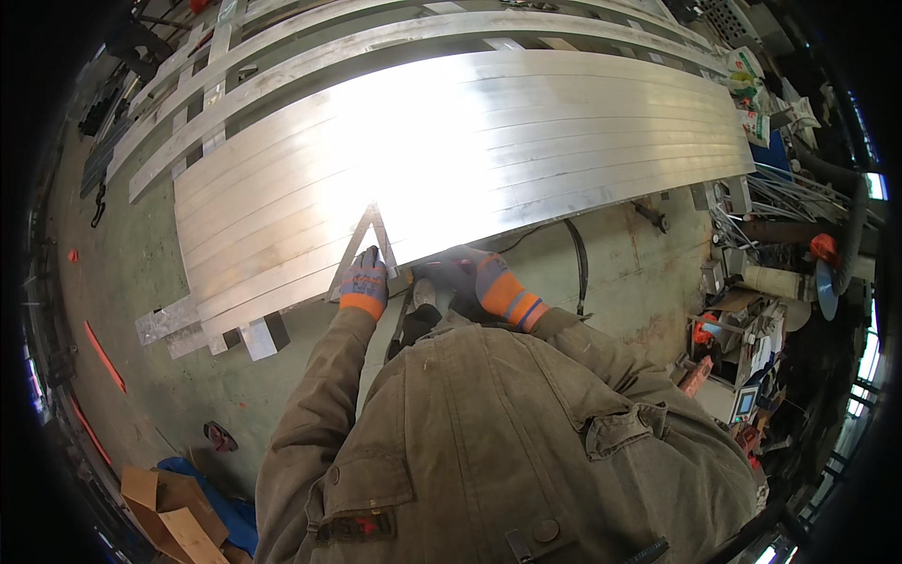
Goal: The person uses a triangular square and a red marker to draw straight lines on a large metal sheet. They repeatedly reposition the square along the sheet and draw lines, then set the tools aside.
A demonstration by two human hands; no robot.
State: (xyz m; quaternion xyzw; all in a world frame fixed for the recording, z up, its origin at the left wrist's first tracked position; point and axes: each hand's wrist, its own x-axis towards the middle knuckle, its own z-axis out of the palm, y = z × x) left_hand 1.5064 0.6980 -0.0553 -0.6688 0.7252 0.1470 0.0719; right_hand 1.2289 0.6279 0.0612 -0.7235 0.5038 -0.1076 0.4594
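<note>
A flat metal triangle square (373, 212) lies on the near edge of a broad row of silvery metal strips (601, 122), its tip pointing away from me. My left hand (365, 280), in a grey glove with an orange cuff, grips the square, fingers close together over its base. My right hand (477, 279), gloved alike, is at the near edge of the strips, just right of the square. Its fingers point left and are smeared by motion, so I cannot make out whether they hold anything.
Long metal bars (282, 66) run behind the strips. Short offcuts (258, 338) stick out below the left end. A cardboard box (169, 512) stands on the floor at lower left. Cluttered tools and thin rods (775, 193) lie at right. A dark hose (578, 263) hangs nearby.
</note>
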